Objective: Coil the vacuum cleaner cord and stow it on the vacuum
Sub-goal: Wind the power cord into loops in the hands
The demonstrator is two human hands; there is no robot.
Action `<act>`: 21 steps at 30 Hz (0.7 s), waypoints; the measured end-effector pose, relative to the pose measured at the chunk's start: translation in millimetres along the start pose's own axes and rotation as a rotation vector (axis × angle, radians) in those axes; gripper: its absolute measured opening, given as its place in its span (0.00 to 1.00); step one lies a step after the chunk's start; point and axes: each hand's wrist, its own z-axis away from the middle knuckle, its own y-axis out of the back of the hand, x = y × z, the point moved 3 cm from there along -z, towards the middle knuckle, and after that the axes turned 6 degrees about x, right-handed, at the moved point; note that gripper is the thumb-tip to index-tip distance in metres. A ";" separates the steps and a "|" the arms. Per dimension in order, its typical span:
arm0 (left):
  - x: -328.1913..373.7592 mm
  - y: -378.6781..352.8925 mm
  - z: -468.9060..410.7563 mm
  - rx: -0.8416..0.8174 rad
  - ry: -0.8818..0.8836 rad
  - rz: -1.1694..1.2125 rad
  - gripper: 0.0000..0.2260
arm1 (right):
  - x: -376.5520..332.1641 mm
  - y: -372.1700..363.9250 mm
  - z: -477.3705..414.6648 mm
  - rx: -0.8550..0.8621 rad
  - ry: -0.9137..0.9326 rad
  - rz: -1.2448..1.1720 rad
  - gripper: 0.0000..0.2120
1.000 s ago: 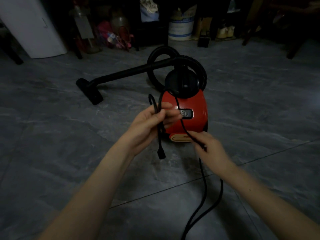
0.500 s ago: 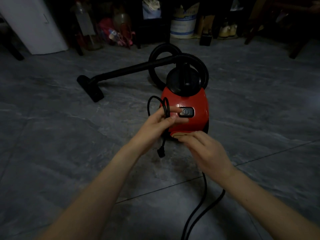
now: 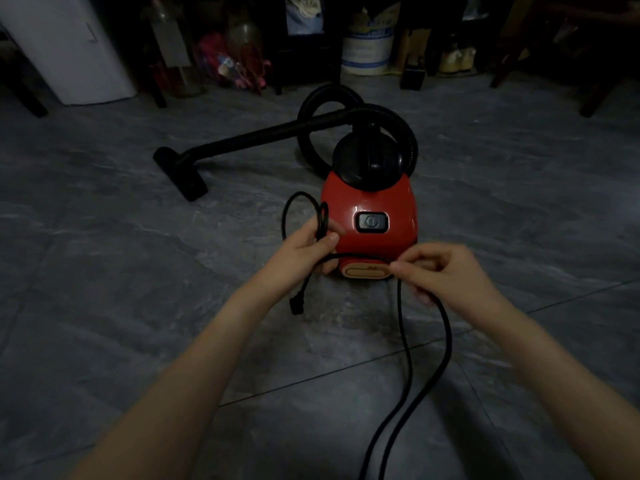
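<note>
Left hand (image 3: 304, 252) grips small loops of black cord (image 3: 403, 341) in front of red canister vacuum (image 3: 370, 216) on grey tiled floor (image 3: 104, 271); plug (image 3: 296, 306) dangles below. Right hand (image 3: 446, 271) pinches the cord; two strands trail toward the camera.

One vacuum (image 3: 369, 216), one cord (image 3: 405, 341), two hands, one white bucket (image 3: 367, 53).

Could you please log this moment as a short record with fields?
setting: dim room, grey tiled floor
vacuum: red vacuum standing upright, black hose looped behind it
left hand: grip closed on small loops of the cord, plug dangling below
right hand: pinching the cord in front of the vacuum
loose cord: two strands trailing toward the camera
stowed: not yet
</note>
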 end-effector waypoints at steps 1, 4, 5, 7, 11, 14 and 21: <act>-0.4 3.6 -0.4 0.028 -0.005 -0.008 0.06 | 1.5 2.2 0.5 -0.115 -0.058 -0.025 0.12; 2.5 14.8 -2.7 0.139 -0.031 -0.017 0.09 | 7.5 3.7 6.0 -0.426 -0.218 -0.151 0.09; 4.2 19.1 -3.9 0.178 -0.038 -0.017 0.09 | 7.9 3.8 7.9 -0.471 -0.253 -0.195 0.08; 6.1 25.3 -5.0 0.219 -0.043 -0.009 0.09 | 10.7 3.6 8.4 -0.434 -0.285 -0.217 0.08; 5.0 18.2 -2.9 0.120 -0.025 0.033 0.11 | -0.3 7.9 -1.8 -0.055 -0.032 -0.022 0.15; 8.0 8.9 1.2 0.020 0.029 0.050 0.11 | -16.8 9.2 -4.6 0.056 0.245 0.189 0.16; 12.7 -9.1 4.5 -0.211 0.070 0.135 0.14 | -31.3 6.0 0.0 0.142 0.360 0.100 0.04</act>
